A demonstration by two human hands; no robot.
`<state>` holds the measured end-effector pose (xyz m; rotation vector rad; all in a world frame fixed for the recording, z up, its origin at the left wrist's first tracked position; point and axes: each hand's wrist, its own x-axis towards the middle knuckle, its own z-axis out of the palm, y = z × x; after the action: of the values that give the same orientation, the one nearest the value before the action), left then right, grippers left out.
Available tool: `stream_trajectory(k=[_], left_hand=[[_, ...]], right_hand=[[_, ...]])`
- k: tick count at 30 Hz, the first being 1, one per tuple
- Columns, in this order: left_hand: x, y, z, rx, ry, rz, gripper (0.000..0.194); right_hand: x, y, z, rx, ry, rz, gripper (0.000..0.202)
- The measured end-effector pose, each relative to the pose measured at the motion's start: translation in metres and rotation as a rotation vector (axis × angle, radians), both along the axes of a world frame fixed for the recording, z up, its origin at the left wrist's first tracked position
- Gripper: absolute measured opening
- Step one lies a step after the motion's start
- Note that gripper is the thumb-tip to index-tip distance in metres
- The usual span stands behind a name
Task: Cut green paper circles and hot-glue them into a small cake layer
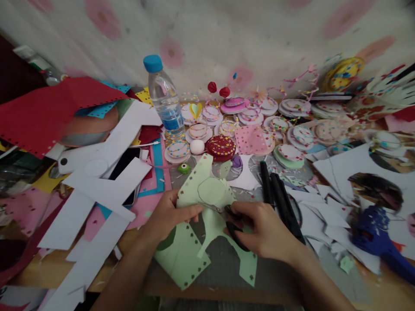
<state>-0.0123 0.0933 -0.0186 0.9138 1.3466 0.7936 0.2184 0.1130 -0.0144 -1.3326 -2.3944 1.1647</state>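
My left hand (171, 214) pinches the left edge of a light green paper sheet (191, 179) with punched shapes along its borders. A circle is drawn in its upper middle, and pieces have been cut out of the sheet lower down. In my right hand (259, 229) are black-handled scissors (238, 235), fingers in the loops. Their blades lie at the lower edge of the drawn circle, between both hands. Below my left hand hangs another green paper part (184, 263) with a curved cutout; whether it joins the upper sheet I cannot tell.
Behind stand a water bottle (165, 97) and several small decorated paper hats (222, 147). White paper strips (110, 185) and red paper (48, 112) pile up at left. A black tool (285, 207), white scraps (327, 207) and a blue glue gun (372, 229) lie at right.
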Motion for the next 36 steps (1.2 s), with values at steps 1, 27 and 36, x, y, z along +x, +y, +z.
stream_trajectory(k=[1, 27, 36], left_hand=[[0.0007, -0.0001, 0.0001, -0.001, -0.01, -0.003, 0.017], [0.0021, 0.0008, 0.004, 0.021, -0.086, -0.073, 0.011], [0.0027, -0.001, 0.0011, -0.036, -0.174, -0.034, 0.02]], right_hand=[[-0.0003, -0.0001, 0.0, 0.003, -0.003, -0.001, 0.015], [0.0004, -0.0004, 0.0025, -0.09, 0.013, 0.035, 0.017], [-0.0027, 0.0016, -0.0028, -0.415, 0.213, -0.035, 0.026]])
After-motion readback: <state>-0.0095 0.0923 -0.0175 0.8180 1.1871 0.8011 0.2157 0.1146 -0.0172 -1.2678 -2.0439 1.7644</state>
